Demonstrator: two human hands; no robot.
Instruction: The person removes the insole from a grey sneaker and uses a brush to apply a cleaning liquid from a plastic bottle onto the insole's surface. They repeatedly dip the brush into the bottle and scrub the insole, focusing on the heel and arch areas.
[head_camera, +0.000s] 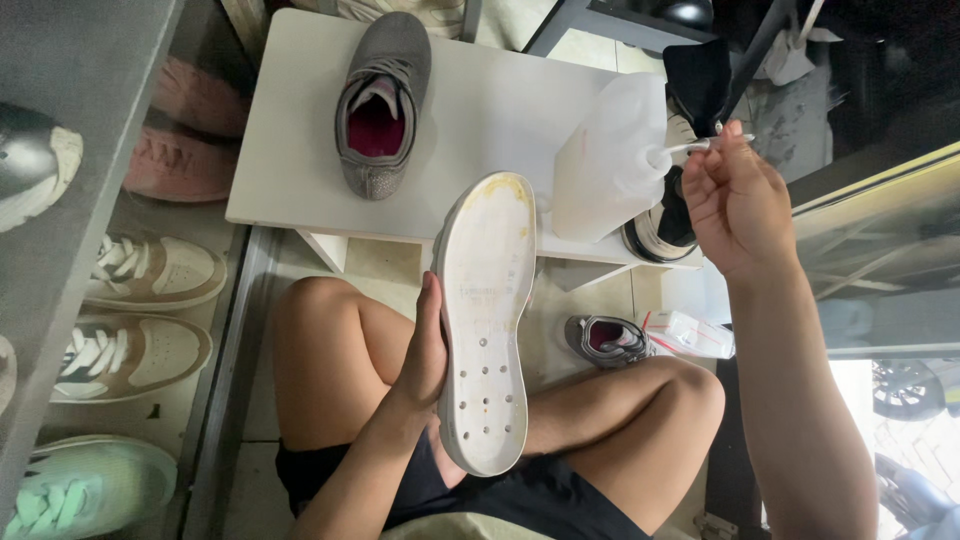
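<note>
- Nearest the camera, bare knees frame a white sole (487, 320), held upright between them with its underside facing up; yellowish stains mark its far end.
- Left of the sole, sneakers (140, 330) lie in a row on the floor beside a grey shelf (70, 200).
- Left hand (425, 350) grasps the sole along its left edge, fingers wrapped behind it.
- Beyond the sole, a white surface (290, 150) carries a grey shoe (380, 100) with a pink lining, up and left of the sole's tip.
- Just right of the sole's tip, a translucent jug (610, 150) stands on the surface.
- Right hand (735, 200), up and right of the sole, pinches a thin white stick (700, 145) whose tip meets the jug.
- Right of the sole, lower down, a small grey shoe (605, 335) lies on the floor.
</note>
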